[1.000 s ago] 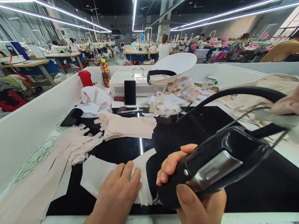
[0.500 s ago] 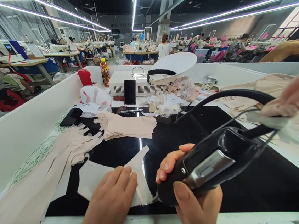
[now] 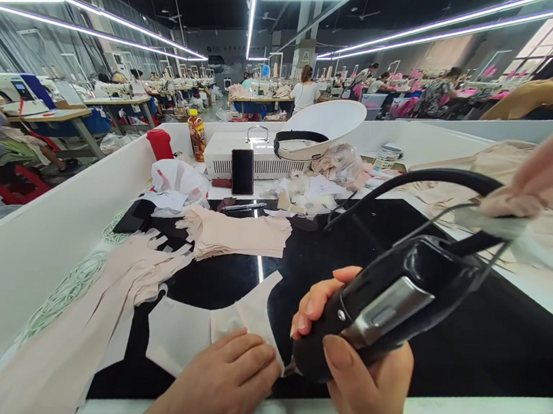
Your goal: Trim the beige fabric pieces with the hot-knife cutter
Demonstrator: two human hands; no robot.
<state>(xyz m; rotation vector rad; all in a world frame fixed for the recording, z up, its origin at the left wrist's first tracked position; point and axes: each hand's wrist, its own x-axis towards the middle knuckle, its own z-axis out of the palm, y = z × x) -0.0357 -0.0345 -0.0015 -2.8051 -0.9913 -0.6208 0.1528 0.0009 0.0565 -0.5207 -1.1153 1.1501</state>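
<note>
My left hand [image 3: 233, 377] lies with its fingers stretched out on a pale fabric piece [image 3: 251, 303] with a curved edge, near the front of a glossy black board [image 3: 480, 334]. This piece overlaps a second pale fabric panel [image 3: 177, 331] to its left. My right hand [image 3: 362, 374] is wrapped round a thick black corded hand tool [image 3: 384, 310] with a metal plate on its side. The tool's small tip [image 3: 289, 368] points down at the fabric's right corner, beside my left fingertips. Whether the tip touches the cloth I cannot tell.
A stack of beige pieces [image 3: 237, 232] lies behind the fabric, and long beige strips [image 3: 72, 317] run along the left. Farther back are a phone [image 3: 242, 172], a white vented box [image 3: 223, 152], a bottle [image 3: 195, 136] and a visor [image 3: 329, 130]. A black cable [image 3: 422, 176] arches to the tool.
My left hand has slid right and toward me, its fingers now at the fabric's right corner. A loose edge of the piece now lies flatter. My right hand and the tool have barely moved.
</note>
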